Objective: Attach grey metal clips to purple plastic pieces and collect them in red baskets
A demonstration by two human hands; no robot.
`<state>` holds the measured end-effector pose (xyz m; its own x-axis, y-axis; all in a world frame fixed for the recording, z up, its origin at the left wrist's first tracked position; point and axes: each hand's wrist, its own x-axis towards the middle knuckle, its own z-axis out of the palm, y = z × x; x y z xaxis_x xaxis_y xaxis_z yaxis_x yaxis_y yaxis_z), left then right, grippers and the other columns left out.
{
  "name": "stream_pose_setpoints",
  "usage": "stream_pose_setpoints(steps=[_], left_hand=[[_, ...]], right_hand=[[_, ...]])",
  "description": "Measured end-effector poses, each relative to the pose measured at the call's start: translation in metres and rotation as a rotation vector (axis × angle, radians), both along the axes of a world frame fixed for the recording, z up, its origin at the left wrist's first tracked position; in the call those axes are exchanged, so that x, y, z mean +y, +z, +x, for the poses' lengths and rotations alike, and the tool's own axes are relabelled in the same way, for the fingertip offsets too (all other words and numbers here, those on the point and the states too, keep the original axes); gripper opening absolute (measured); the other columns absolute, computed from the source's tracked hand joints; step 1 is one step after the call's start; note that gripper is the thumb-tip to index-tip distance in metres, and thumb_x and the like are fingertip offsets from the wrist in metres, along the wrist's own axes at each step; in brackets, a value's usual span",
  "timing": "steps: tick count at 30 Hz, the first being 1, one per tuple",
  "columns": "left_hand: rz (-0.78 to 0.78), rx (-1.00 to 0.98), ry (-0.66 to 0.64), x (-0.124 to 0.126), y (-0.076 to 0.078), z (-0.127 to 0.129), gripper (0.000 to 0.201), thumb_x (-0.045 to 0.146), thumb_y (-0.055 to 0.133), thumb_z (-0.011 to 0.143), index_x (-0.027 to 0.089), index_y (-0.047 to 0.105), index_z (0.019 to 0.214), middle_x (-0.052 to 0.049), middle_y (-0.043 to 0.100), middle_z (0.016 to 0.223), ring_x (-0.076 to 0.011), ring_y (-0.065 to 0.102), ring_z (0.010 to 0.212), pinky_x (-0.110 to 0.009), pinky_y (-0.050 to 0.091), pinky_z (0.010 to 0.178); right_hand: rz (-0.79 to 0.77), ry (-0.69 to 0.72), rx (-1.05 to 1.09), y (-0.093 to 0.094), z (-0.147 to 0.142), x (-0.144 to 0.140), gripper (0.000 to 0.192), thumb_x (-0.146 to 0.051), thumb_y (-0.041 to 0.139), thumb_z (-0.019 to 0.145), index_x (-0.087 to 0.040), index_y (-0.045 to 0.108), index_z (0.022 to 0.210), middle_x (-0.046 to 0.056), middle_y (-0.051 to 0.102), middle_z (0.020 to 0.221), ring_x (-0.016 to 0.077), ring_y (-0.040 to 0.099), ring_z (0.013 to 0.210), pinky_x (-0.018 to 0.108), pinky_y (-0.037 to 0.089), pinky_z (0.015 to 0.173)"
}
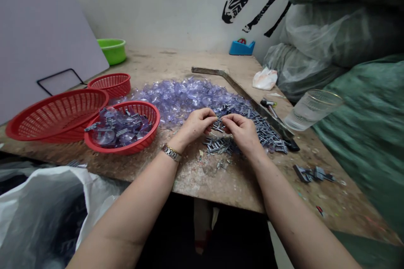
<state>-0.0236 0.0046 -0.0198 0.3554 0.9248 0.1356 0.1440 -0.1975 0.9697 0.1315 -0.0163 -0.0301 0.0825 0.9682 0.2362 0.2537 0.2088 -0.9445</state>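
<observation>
Left hand (197,124) and right hand (240,131) meet fingertip to fingertip, both pinching small grey clip (218,118) over grey clip pile (252,130). Red basket (151,111) of purple pieces at 9 o'clock of hands.

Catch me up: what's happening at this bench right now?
A person's left hand and right hand meet over the table, pinching a small grey metal piece between their fingertips. Grey metal clips and clear purple plastic bits lie piled behind; a red basket holds some of both.
</observation>
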Motion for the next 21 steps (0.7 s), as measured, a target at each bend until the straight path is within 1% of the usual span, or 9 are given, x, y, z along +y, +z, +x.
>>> stream_pose_setpoints(steps=[3,5,7,9,10,12,14,17,21], left_hand=[[0.013,0.032,-0.003,0.0,0.001,0.0,0.007,0.02,0.055,0.079,0.015,0.055,0.075,0.005,0.05,0.059,-0.0065,0.047,0.049,-0.018,0.039,0.048],[0.012,0.034,0.002,0.001,0.002,0.0,0.009,0.022,0.055,0.08,0.015,0.055,0.074,0.004,0.05,0.059,-0.0071,0.048,0.05,-0.019,0.04,0.049],[0.019,0.025,0.049,0.002,0.002,-0.002,0.013,0.025,0.053,0.082,0.015,0.054,0.073,0.004,0.049,0.059,-0.0076,0.048,0.05,-0.02,0.04,0.05],[0.079,0.054,0.147,0.006,0.002,-0.006,0.015,0.025,0.051,0.083,0.016,0.054,0.072,0.004,0.05,0.061,-0.0083,0.049,0.053,-0.021,0.042,0.054],[0.136,0.1,0.207,0.009,0.001,-0.008,0.014,0.023,0.051,0.083,0.016,0.054,0.072,0.003,0.051,0.063,-0.0091,0.05,0.057,-0.022,0.043,0.058],[0.274,0.261,0.311,0.014,0.0,-0.014,0.011,0.018,0.053,0.082,0.016,0.057,0.072,0.0,0.054,0.069,-0.0118,0.053,0.068,-0.025,0.045,0.069],[0.369,0.454,0.361,0.017,-0.002,-0.019,0.009,0.015,0.054,0.081,0.015,0.061,0.075,-0.003,0.058,0.078,-0.015,0.055,0.08,-0.028,0.044,0.079],[0.41,0.652,0.319,0.017,-0.003,-0.024,0.01,0.018,0.055,0.083,0.015,0.065,0.082,-0.006,0.059,0.089,-0.0182,0.055,0.089,-0.031,0.042,0.084],[0.449,0.781,0.197,0.009,-0.003,-0.026,0.019,0.034,0.059,0.084,0.018,0.067,0.09,-0.007,0.059,0.094,-0.0218,0.054,0.096,-0.033,0.042,0.087]], right_hand=[[-0.081,0.044,0.022,-0.002,0.0,0.001,0.02,-0.038,0.064,0.063,-0.019,0.066,0.07,-0.002,0.06,0.059,0.0123,0.05,0.053,0.026,0.04,0.053],[-0.082,0.056,0.02,-0.003,0.0,0.002,0.019,-0.036,0.064,0.062,-0.019,0.065,0.069,-0.002,0.059,0.059,0.0122,0.051,0.053,0.026,0.04,0.053],[-0.055,0.046,0.017,-0.003,0.001,0.002,0.017,-0.035,0.064,0.063,-0.019,0.064,0.068,-0.003,0.058,0.058,0.0122,0.051,0.054,0.027,0.04,0.054],[-0.022,0.017,0.001,-0.003,0.002,0.002,0.016,-0.035,0.063,0.064,-0.019,0.063,0.068,-0.003,0.058,0.057,0.0123,0.05,0.054,0.027,0.039,0.055],[-0.009,0.001,-0.013,-0.003,0.003,0.002,0.016,-0.034,0.063,0.064,-0.019,0.063,0.068,-0.003,0.057,0.057,0.0123,0.05,0.054,0.027,0.039,0.056],[0.012,-0.024,-0.037,-0.003,0.004,0.003,0.015,-0.033,0.063,0.065,-0.019,0.062,0.068,-0.003,0.056,0.056,0.0125,0.049,0.054,0.028,0.038,0.057],[0.022,-0.034,-0.047,-0.003,0.005,0.003,0.014,-0.033,0.063,0.065,-0.019,0.062,0.068,-0.003,0.056,0.056,0.0126,0.049,0.055,0.028,0.038,0.058],[0.028,-0.042,-0.048,-0.003,0.004,0.002,0.014,-0.033,0.063,0.065,-0.019,0.062,0.068,-0.002,0.057,0.057,0.0129,0.049,0.055,0.028,0.039,0.059],[0.029,-0.051,-0.047,-0.003,0.004,0.002,0.014,-0.033,0.062,0.065,-0.02,0.063,0.069,-0.002,0.058,0.058,0.0134,0.05,0.056,0.029,0.039,0.059]])
